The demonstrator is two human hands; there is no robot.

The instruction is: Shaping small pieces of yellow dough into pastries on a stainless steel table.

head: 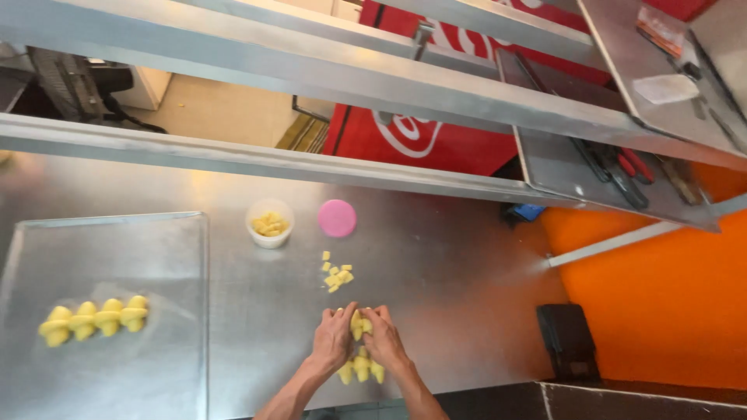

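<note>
My left hand (333, 338) and my right hand (384, 340) are side by side over the steel counter (436, 272), both closed around one yellow dough piece (358, 324) held between the fingers. Just below the hands lie three shaped yellow pieces (360, 370) on the counter. A scatter of small yellow cubes (336, 272) lies a little beyond the hands. Farther back stand a small round tub (270, 223) with yellow cubes in it and its pink lid (337, 218) beside it.
A metal baking tray (117, 257) on the left carries a row of several shaped yellow pieces (95, 318). Steel shelf rails (311, 78) run overhead. On the right are an orange floor (669, 295), a black box (569, 340) and a steel shelf with knives (622, 171).
</note>
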